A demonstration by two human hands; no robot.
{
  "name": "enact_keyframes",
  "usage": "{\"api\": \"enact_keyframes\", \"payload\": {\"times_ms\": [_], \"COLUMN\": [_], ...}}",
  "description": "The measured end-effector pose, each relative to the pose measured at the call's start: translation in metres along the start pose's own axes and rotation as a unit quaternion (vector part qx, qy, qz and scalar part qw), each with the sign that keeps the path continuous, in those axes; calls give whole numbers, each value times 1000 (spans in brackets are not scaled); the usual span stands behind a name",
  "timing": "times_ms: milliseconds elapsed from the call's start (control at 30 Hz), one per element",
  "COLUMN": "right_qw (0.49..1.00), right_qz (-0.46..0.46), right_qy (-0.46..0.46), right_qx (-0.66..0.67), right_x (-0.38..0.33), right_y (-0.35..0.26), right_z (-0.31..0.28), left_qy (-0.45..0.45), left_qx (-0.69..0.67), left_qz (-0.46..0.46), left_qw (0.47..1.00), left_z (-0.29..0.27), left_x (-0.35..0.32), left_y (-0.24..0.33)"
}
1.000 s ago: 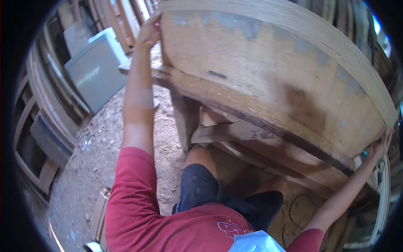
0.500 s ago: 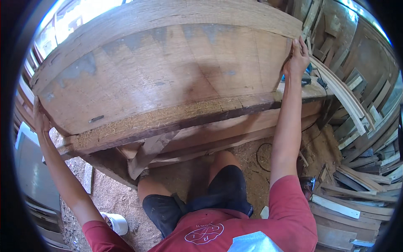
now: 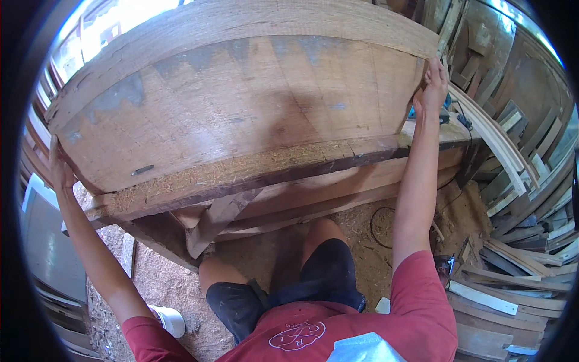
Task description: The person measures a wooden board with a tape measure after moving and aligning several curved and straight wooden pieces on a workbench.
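Observation:
A large wooden board (image 3: 241, 114) with worn plywood face fills the upper middle, lying tilted on a sawdust-covered wooden workbench (image 3: 229, 175). My left hand (image 3: 59, 172) grips the board's left edge with the arm stretched out. At the far right edge of the board my right hand (image 3: 434, 84) holds its upper corner. Both arms are spread wide. My knees and dark shorts show below the bench.
Stacks of wooden slats and planks (image 3: 512, 265) crowd the right side. A coiled cable (image 3: 386, 226) lies on the sawdust floor under the bench. A white cup (image 3: 169, 320) sits on the ground at lower left, beside a grey panel (image 3: 45, 241).
The view has swung from the board's left end toward its middle and steadied. Both hands keep hold of the board's two ends, and the board sits slightly more level on the bench.

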State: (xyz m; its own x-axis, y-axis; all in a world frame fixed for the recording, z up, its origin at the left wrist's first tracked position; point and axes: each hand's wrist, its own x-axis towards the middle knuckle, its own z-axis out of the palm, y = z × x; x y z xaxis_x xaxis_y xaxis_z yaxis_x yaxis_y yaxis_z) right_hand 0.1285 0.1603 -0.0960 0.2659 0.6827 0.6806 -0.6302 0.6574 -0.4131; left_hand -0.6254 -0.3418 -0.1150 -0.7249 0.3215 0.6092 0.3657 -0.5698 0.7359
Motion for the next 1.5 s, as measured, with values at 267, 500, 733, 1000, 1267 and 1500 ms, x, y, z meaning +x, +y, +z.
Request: {"api": "enact_keyframes", "payload": {"times_ms": [267,500,733,1000,1267,1500], "right_qw": [997,998,998,993,993,989], "right_qz": [-33,-10,-5,13,25,27], "right_qy": [-19,-20,-15,-10,-38,-55], "right_qx": [-60,-53,-66,-117,-113,-132], "right_x": [9,13,25,28,37,39], "right_y": [1,3,2,14,19,13], "right_z": [-9,-11,-24,-36,-50,-53], "left_qy": [3,-61,23,11,15,12], "left_qx": [-77,-78,-10,-1,-79,-93], "left_qz": [-26,-31,37,47,54,44], "left_qw": [997,995,999,999,995,995], "left_z": [-11,-17,0,36,32,43], "left_x": [8,7,4,-28,-25,-34], "left_y": [-2,1,-19,8,13,15]}}
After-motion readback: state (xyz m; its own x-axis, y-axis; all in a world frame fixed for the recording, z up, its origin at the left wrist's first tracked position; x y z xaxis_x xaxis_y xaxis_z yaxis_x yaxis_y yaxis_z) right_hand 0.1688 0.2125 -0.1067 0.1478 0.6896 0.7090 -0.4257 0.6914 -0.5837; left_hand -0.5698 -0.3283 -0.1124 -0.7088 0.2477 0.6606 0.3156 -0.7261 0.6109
